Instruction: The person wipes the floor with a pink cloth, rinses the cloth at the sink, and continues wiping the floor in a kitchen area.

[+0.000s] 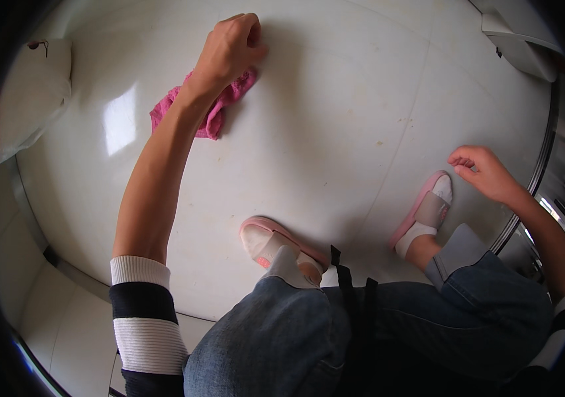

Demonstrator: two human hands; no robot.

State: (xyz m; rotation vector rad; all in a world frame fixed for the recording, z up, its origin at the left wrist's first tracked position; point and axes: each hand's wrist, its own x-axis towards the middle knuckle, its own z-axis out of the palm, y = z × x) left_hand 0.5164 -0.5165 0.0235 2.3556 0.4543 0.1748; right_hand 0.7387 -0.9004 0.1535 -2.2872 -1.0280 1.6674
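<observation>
A crumpled pink cloth point(217, 115) lies on the pale tiled floor, partly hidden under my left wrist and forearm. My left hand point(230, 47) reaches out just beyond the cloth with its fingers curled inward. The fingertips are turned away, so whether they pinch anything small is not visible. Off to the right, my right hand point(478, 171) hangs near my slippered foot, its fingers loosely bent and the thumb apart. Nothing is in it.
Pink-soled slippers, one on the left point(275, 243) and one on the right point(426, 208), rest on the floor point(327, 149). A white bag point(39, 94) stands at the far left. A dark glossy panel with a metal edge point(543, 168) runs along the right.
</observation>
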